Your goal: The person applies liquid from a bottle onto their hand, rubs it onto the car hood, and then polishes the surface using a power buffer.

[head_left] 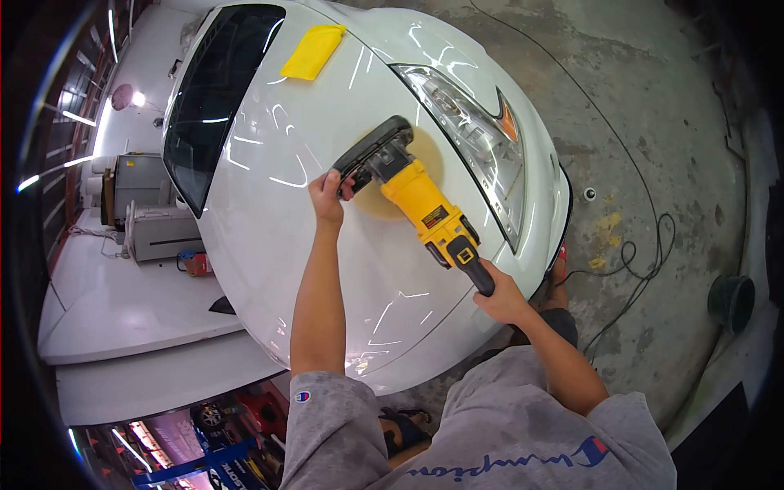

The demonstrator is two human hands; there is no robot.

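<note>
A yellow and black car polisher point(425, 208) rests over the white car's hood point(278, 237), its round tan pad point(431, 153) against the paint. My left hand point(329, 196) is closed around the end of the polisher's black front handle. The fingers of my right hand point(501, 294) wrap the black rear grip, close to the car's front edge. The tool lies at a slant, its head toward the middle of the hood. Just beside it is the clear headlight point(474, 131). A folded yellow cloth point(314, 52) lies farther up the hood, near the dark windshield point(219, 98).
A dark cable point(625, 143) runs across the concrete floor point(629, 57) and coils on the right. A small white round object point(590, 194) and a dark bucket point(731, 303) stand there. Grey cabinets point(155, 229) and a red item point(194, 263) sit on the left.
</note>
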